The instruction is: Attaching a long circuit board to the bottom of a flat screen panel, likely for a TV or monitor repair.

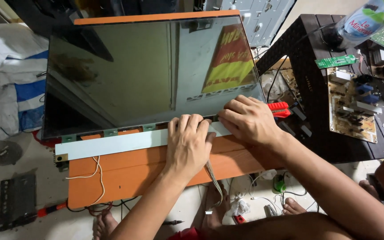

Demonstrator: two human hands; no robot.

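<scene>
The left hand (187,144) is laid flat, fingers together, on a pale strip (125,143) along the near edge of a glossy panel (152,71) on an orange table (125,171). Just beside it, the right hand (247,119) is curled at the panel edge; any pinch cannot be told.

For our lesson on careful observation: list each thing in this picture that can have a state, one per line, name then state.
Display panel: lying flat on the orange board, glass dark and reflecting.
Pale strip: lying along the panel's near edge.
Left hand: pressed flat on the strip.
Right hand: fingertips at the panel's edge.
Circuit board: bare, flat on the dark table.
Plastic bottle: lying tilted.
</scene>
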